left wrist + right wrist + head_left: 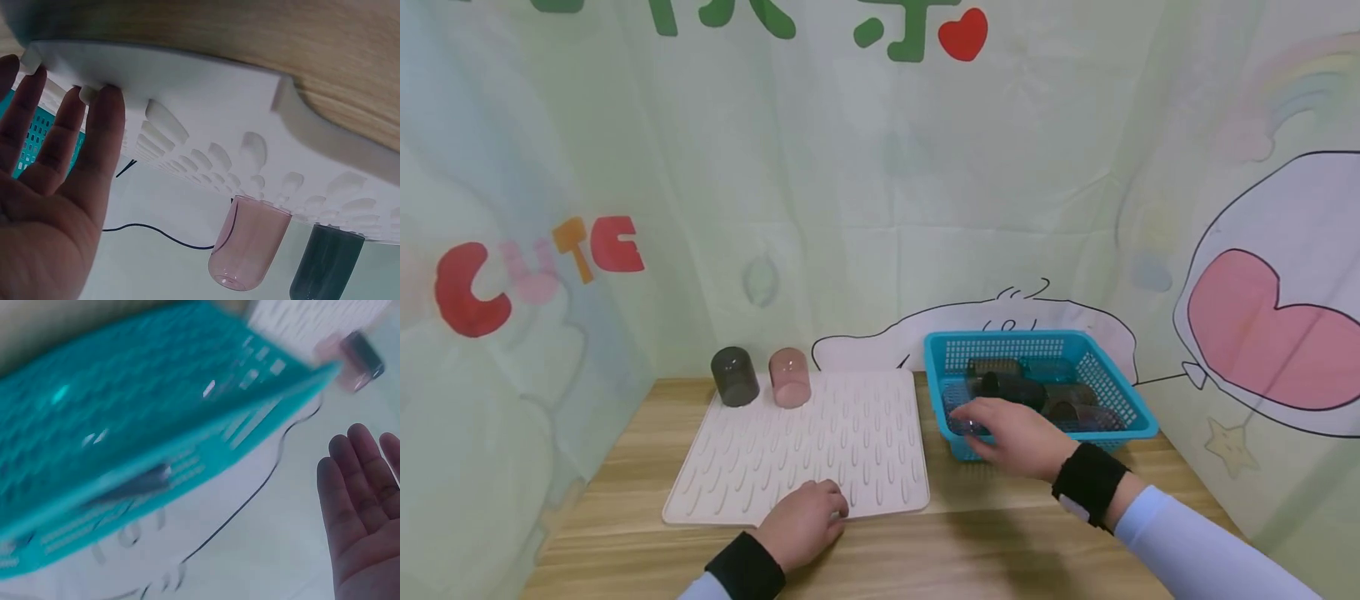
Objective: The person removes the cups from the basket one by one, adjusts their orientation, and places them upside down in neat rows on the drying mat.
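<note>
My left hand rests at the front edge of a white ridged drying mat, its fingertips touching the mat with nothing gripped. Over the near left side of a turquoise basket is my right hand; its fingers look extended and hold nothing in the right wrist view. Below those fingers, partly hidden, lies a clear cup. Several tinted cups lie on their sides inside, among them a black cup. Upside down at the mat's back left stand a dark grey cup and a pink cup.
A wooden table carries the mat on the left and the basket on the right, with a narrow gap between them. Behind and at both sides hangs a printed curtain, close to the back edges of mat and basket.
</note>
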Motion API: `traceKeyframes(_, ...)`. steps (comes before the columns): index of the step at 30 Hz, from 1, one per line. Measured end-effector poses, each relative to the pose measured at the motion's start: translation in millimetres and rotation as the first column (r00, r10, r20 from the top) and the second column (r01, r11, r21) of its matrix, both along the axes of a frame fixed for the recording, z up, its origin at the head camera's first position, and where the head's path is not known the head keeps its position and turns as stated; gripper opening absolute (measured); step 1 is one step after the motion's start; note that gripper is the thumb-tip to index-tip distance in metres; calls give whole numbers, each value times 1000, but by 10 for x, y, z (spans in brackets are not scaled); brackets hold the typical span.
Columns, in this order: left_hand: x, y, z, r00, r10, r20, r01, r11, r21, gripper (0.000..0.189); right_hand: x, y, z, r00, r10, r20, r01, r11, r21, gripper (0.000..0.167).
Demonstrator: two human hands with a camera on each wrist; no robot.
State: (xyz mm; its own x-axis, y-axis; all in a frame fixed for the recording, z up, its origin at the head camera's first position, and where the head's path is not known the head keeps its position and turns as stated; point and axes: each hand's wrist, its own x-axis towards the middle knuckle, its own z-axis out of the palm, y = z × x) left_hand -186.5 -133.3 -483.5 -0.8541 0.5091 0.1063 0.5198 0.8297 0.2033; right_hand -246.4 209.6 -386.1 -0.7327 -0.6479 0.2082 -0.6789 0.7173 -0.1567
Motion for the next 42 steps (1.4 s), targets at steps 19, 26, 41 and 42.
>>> traceKeyframes(19,15,-8,41,999,-10,-30,9,999,-34,6,-319,1191,159,968,-242,68,239,970,51,39)
traceKeyframes(26,2,-10,4,998,-9,-55,7,999,-33,6,-452,1413,92,946,-296,131,283,953,111,38)
traceKeyframes(41,15,-13,-43,998,-6,-61,5,1000,-18,4,-629,1575,25,840,-432,327,373,899,231,47)
traceKeyframes(42,15,-11,-47,998,-6,-59,5,1000,-16,4,-635,1582,21,835,-438,333,374,896,241,48)
